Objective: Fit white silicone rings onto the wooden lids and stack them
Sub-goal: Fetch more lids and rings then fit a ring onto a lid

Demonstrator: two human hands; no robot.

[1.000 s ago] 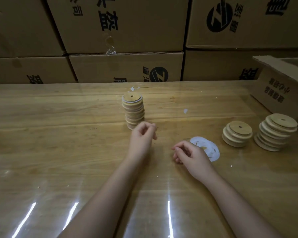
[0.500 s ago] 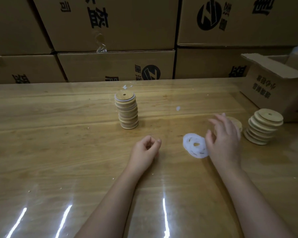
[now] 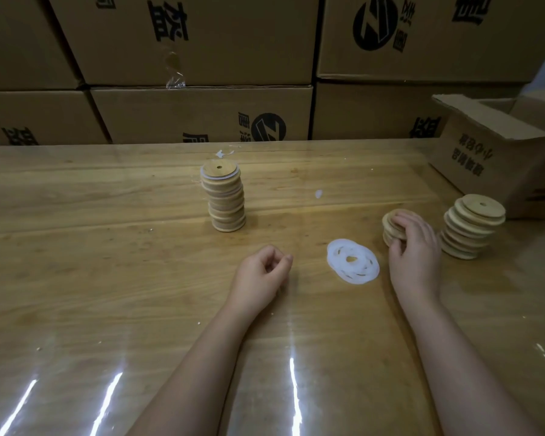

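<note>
We're mid-job here. Far and left of centre on the table [image 3: 107,262] stands the done stack [image 3: 225,198]. White edges show between its lids, so we judge those fitted. It stands upright, long axis vertical, a little staggered, with the top lid's hole facing up.

Plenty is left. At centre, a loose pile of rings [image 3: 353,261] lies flat, overlapping. To the right is a short stack [image 3: 387,237] of bare lids, and further right a tall stack [image 3: 472,228] beside the open box [image 3: 491,152]. Both show no white that we can see.

Our right hand [image 3: 414,247] is on the short stack, fingers curled over the top lid [image 3: 390,220] and thumb at its near edge, so it's clamped on that lid. The lid lies flat, face up. It's a round disc, so there's no long axis to speak of, only the hole's axis, running vertical. The left hand [image 3: 261,275] rests on the table left of the rings, loosely curled, with nothing visible in it.

Cartons [image 3: 202,42] wall off the far side.

Our read: this lid comes up next, then takes a ring.
</note>
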